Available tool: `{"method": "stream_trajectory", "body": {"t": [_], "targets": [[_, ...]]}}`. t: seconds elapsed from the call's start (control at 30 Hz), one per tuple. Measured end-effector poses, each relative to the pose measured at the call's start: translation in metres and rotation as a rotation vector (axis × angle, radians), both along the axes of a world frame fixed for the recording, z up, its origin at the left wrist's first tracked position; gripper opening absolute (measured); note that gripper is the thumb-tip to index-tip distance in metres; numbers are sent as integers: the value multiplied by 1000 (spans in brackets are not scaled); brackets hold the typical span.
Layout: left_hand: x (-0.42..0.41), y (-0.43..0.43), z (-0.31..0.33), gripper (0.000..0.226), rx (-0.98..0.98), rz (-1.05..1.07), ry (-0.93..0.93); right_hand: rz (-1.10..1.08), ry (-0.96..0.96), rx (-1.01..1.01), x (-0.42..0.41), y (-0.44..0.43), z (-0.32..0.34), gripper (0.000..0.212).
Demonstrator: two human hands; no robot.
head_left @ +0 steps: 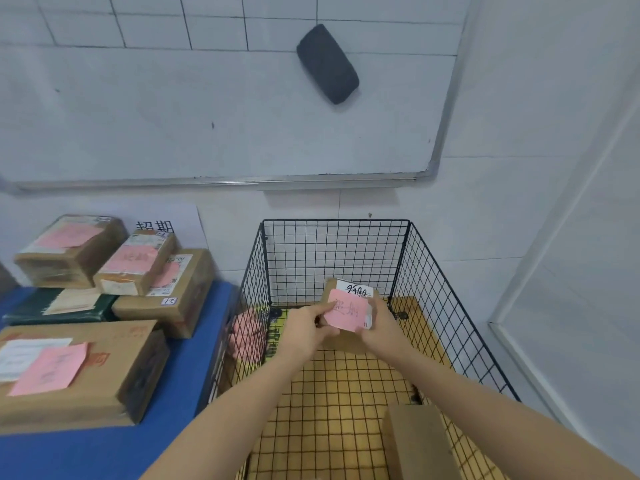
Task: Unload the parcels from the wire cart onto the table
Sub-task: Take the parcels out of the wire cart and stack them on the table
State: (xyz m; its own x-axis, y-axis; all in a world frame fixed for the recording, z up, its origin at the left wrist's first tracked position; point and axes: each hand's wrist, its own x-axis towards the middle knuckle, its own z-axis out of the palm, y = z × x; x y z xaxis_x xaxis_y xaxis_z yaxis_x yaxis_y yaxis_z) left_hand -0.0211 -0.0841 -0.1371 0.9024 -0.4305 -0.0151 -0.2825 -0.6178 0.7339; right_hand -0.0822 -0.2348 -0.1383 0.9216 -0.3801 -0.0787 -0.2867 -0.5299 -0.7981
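The left hand (304, 329) and right hand (381, 329) grip opposite sides of a small pink-labelled parcel (348, 308) inside the wire cart (336, 221). More parcels (114, 368) sit on the blue bench (180, 393).

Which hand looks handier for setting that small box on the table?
Probably the left hand: it grips the small box on the side nearer the blue table; the right hand is farther.

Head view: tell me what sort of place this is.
Probably a parcel depot or pickup room: pink-labelled parcels stacked on a blue table, a wire cart with another box inside, and a whiteboard.
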Motion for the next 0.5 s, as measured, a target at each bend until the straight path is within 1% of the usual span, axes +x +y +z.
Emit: {"method": "stream_trajectory", "body": {"t": [0.07,0.17,0.2,0.23,0.27,0.4,0.5], "targets": [[-2,0,3,52,8,8,-36,35,-10,10,-4,-4,10,71],[-1,0,17,50,46,29,-89,94,-17,0,-9,-11,26,89],[0,0,24,50,39,41,-102,109,-21,-14,-11,-13,33,94],[2,0,31,49,24,53,-109,118,-14,-46,-11,-13,39,94],[4,0,40,49,9,65,-111,130,-6,-95,-12,-14,46,94],[9,9,71,48,-16,87,-166,134,48,-375,-11,-15,69,104],[11,27,90,48,-47,102,-226,141,33,-495,-10,-6,86,98]]}}
